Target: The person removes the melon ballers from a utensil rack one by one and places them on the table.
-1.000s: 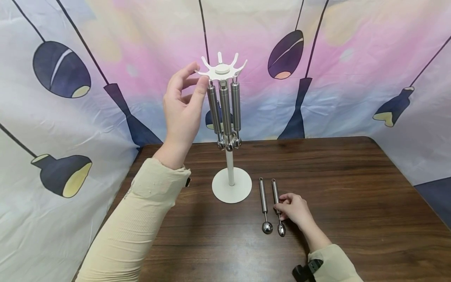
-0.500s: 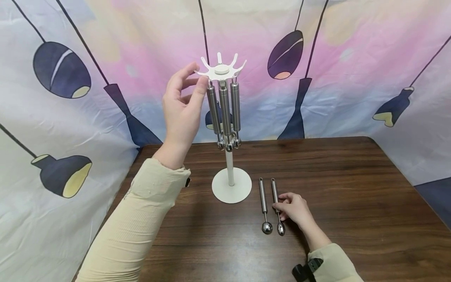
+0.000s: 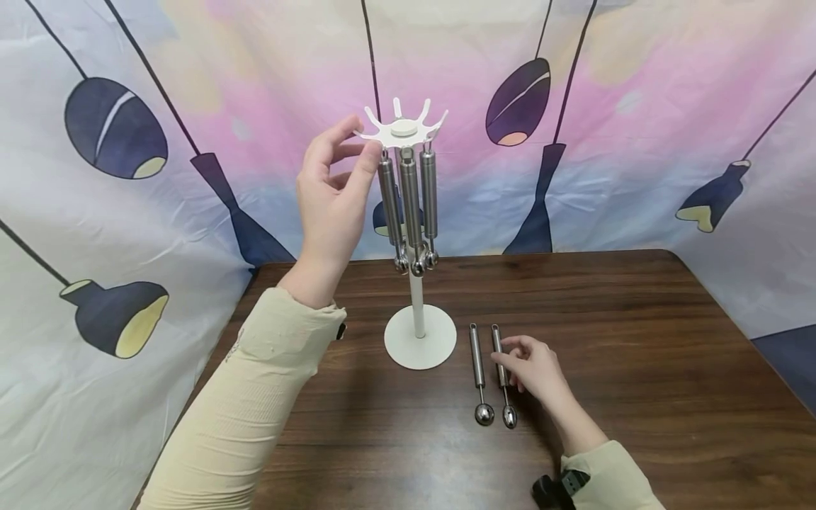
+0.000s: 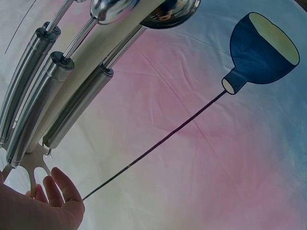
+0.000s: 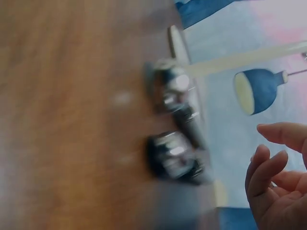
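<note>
A white utensil stand (image 3: 416, 297) rises from a round base (image 3: 420, 345) to a pronged hook crown (image 3: 401, 129). Three steel scoop tools (image 3: 410, 205) hang from it. My left hand (image 3: 338, 191) is raised beside the crown and pinches its left prong between thumb and fingertips; the left wrist view shows the prong (image 4: 34, 165), the hand (image 4: 48, 206) and the hanging handles (image 4: 53, 100). Two more steel scoops lie side by side on the table: a left one (image 3: 479, 375) and a right one (image 3: 503, 382). My right hand (image 3: 532, 365) hovers over the right one, its fingers loose and holding nothing (image 5: 278, 191).
The dark wooden table (image 3: 637, 340) is backed and flanked by a hanging cloth (image 3: 605, 142) printed with lamps. The right wrist view is motion-blurred, showing the scoop heads (image 5: 175, 158) on the wood. A dark strap (image 3: 554, 489) sits at my right cuff.
My right hand has let go of the right scoop's handle and lifted its fingers a little. The left hand and the stand have stayed put.
</note>
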`<state>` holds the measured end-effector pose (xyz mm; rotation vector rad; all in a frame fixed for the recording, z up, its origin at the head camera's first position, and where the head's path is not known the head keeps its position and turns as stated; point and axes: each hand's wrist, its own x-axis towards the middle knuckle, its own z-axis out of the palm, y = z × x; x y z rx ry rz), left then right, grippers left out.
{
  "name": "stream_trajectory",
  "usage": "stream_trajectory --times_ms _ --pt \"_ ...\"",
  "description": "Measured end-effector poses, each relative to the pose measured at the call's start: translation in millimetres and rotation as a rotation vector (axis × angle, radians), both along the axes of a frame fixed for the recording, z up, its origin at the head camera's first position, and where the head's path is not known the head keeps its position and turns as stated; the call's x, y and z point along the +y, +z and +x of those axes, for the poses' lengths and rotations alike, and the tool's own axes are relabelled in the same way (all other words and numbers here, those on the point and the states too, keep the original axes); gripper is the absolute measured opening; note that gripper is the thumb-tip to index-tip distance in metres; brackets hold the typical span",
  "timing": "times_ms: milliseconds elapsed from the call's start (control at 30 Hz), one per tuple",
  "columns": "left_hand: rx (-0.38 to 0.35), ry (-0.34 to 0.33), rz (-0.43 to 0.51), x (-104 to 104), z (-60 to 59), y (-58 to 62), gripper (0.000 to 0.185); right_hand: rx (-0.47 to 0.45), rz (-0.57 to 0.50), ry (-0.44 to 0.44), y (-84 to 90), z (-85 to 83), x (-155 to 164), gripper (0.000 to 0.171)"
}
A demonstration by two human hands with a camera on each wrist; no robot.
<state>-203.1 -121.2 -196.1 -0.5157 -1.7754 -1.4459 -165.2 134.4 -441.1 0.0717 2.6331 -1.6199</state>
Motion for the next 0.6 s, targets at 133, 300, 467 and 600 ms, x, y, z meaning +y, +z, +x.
stream_trajectory --times_ms 133,300,467,600 --pt "0.006 -0.007 0.006 -1.0 0.5 -0.2 0.038 0.039 -0.028 0.004 16.1 -1.3 -5.0 0.039" --pt "0.012 -0.015 0.002 -1.5 1.2 -0.8 0.040 0.084 -0.079 0.004 33.4 -2.2 -10.2 0.034" --pt "0.018 -0.019 -0.004 -1.5 2.0 -1.3 0.041 0.126 -0.124 0.012 48.0 -2.2 -15.2 0.033" --pt "0.024 -0.024 0.002 -1.8 2.3 -0.5 0.040 0.164 -0.167 0.032 59.9 -1.5 -19.3 0.033"
